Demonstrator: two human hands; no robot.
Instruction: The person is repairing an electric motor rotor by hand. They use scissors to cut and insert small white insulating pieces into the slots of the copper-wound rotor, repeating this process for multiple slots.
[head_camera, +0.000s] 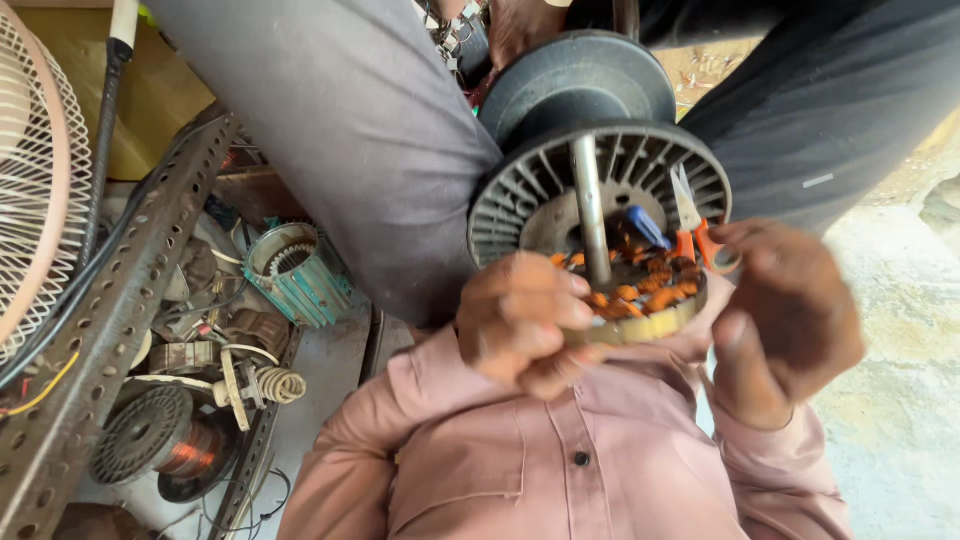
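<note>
A person's left hand (527, 318) grips the rim of a round motor stator (640, 300) wound with orange copper coils, held against the chest below a black ribbed spool (600, 170). The right hand (785, 320) closes on orange-handled scissors (697, 225) (blades up); a steady grip likely keeps snips off the windings.

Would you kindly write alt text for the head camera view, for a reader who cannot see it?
Two bare hands hold a round motor stator wound with orange copper coils: the left hand grips its rim, the right hand holds orange-handled scissors at its edge. Behind it sits a black ribbed spool on a metal rod.
</note>
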